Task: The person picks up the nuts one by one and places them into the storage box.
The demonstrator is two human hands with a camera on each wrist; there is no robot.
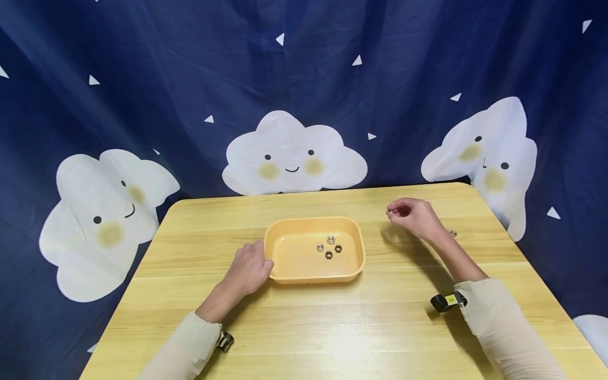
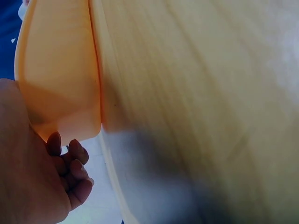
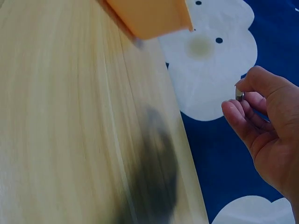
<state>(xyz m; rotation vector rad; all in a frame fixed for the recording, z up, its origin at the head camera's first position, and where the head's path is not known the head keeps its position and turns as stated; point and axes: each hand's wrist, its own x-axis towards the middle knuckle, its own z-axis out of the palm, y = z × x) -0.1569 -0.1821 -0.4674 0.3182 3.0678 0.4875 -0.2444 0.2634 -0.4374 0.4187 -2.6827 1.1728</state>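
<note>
A pale orange plastic tray (image 1: 293, 259) stands on the wooden table. My left hand (image 1: 248, 268) grips its left end, thumb at the rim and fingers curled against the outer wall (image 2: 58, 60) in the left wrist view. Inside, toward the right, lie several hex nuts (image 1: 329, 255), some silvery and some dark. To the right of the tray, my right hand (image 1: 415, 217) is raised over the table. Between thumb and fingertips it pinches a small metal nut (image 3: 239, 94), seen edge-on in the right wrist view.
Another nut (image 1: 453, 233) lies on the table just beyond the right wrist, partly hidden by it. A dark blue curtain (image 1: 323, 68) with white clouds hangs behind the table's far edge. Each wrist carries a black strapped device (image 1: 446, 302).
</note>
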